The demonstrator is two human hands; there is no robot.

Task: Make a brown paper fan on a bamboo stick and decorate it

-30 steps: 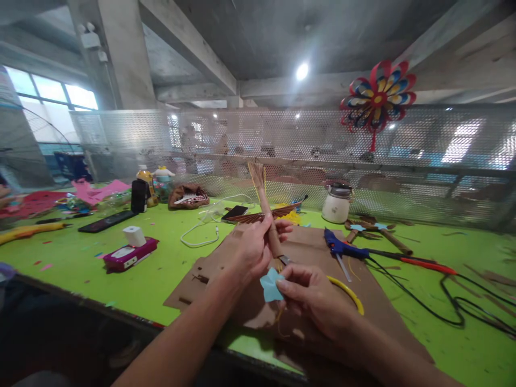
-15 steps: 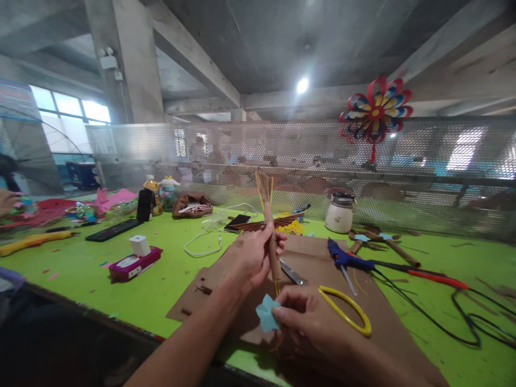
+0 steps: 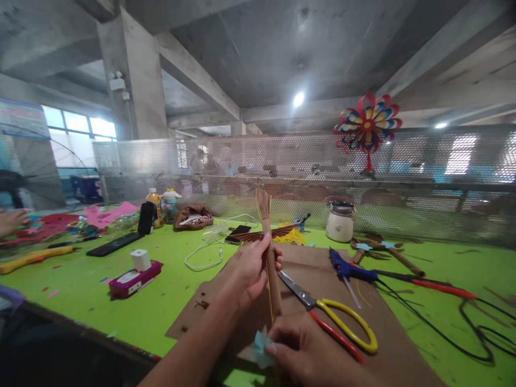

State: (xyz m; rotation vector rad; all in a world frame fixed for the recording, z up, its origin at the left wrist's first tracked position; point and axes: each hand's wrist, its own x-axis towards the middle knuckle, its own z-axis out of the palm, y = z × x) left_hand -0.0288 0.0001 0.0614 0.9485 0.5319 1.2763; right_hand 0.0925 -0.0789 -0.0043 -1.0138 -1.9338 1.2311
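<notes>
The nearest of the hands, the right hand, is closed to a pinch, and a light-blue paper piece is held between its thumb and fingers, low over the near edge of the worktop. Just beyond, a brown paper tube is gripped by the left hand, whose fingers are wrapped around its middle; the tube is pointed away, with a frayed brush-like end at the top and brown pleated wings spread to both sides.

Beneath the hands a brown sheet is spread. On it, to the right of the tube, scissors with one yellow and one red handle are laid. Farther right, a blue glue gun is set over the sheet's edge. To the left, a purple box is topped by a white cube.

Farther back, brown pieces with blue stars are placed near a white jar. At the left edge, another person's hand is seen beside red and pink paper. Behind everything, a perforated screen is fronted by a multicoloured flower ornament.
</notes>
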